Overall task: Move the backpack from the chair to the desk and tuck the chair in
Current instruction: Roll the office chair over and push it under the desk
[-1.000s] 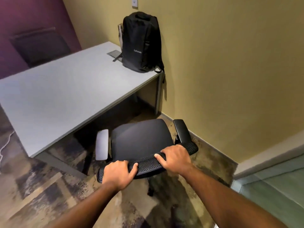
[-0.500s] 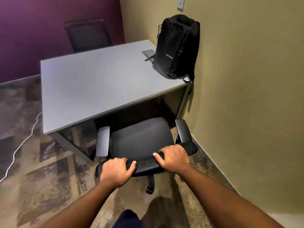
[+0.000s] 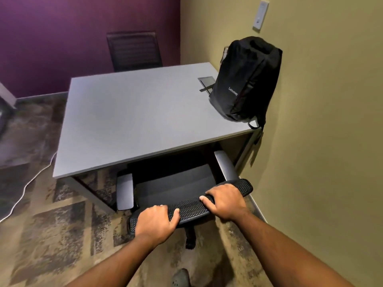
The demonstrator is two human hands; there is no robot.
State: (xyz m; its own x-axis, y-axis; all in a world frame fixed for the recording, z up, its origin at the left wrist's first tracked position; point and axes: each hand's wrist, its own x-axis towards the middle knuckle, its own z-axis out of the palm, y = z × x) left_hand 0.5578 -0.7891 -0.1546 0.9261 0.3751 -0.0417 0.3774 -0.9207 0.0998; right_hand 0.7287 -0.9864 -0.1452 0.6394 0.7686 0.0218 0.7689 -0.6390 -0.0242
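Observation:
A black backpack (image 3: 246, 79) stands upright on the grey desk (image 3: 132, 121), at its right end against the yellow wall. The black office chair (image 3: 174, 183) faces the desk, with the front of its seat and the tips of its grey armrests under the desk edge. My left hand (image 3: 155, 222) grips the left part of the mesh backrest top. My right hand (image 3: 224, 200) grips the right part of the same backrest.
A second dark chair (image 3: 133, 50) stands behind the desk by the purple wall. A flat grey panel (image 3: 206, 80) lies on the desk beside the backpack. A white cable (image 3: 27, 187) runs over the carpet at the left. The yellow wall is close on the right.
The chair has rolled forward so its seat front now sits under the desk edge. My view has swung left and moved closer. Both hands keep their grip on the backrest.

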